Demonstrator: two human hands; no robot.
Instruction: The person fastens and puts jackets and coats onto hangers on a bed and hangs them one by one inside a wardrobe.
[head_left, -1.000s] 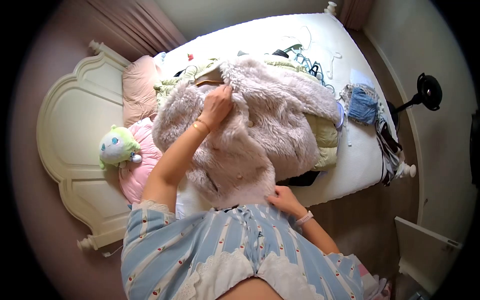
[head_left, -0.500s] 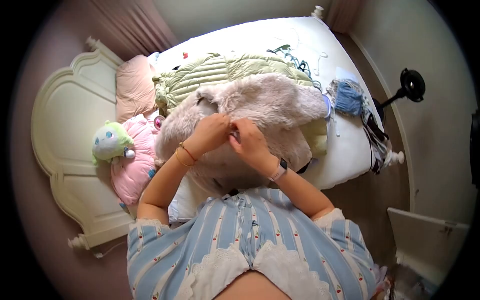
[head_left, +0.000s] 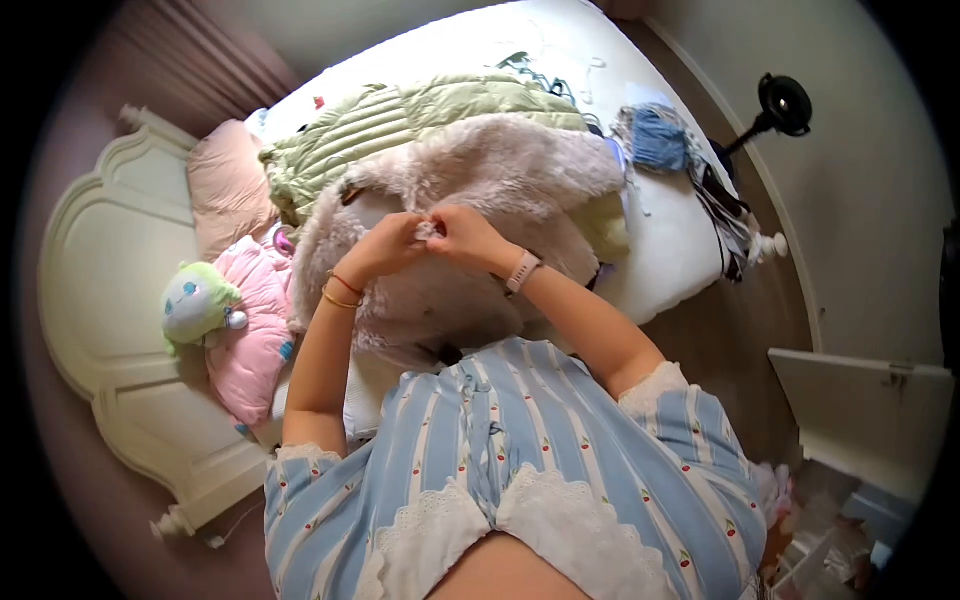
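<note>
A pale pinkish-beige fluffy fur coat (head_left: 520,165) lies spread across the bed in front of me. My left hand (head_left: 395,245) and my right hand (head_left: 465,238) meet over its middle, fingers closed in a pinch. Between the fingertips a small pale, fluffy bit of the coat shows. Whether a fastener is there cannot be made out. Behind the coat, and partly under it, is a light green puffer jacket (head_left: 400,125).
The white bed (head_left: 660,270) has a cream headboard (head_left: 105,260) at left. Near it are a peach pillow (head_left: 230,180), a pink padded item (head_left: 250,340) and a green-haired plush toy (head_left: 195,305). Hangers (head_left: 540,75) and folded denim (head_left: 660,145) lie farther right. A black stand (head_left: 780,105) is beyond.
The view has shifted, so the bed appears higher and further left. My hands have drawn together at the fingertips, still on the coat, and the pale bit between them now shows.
</note>
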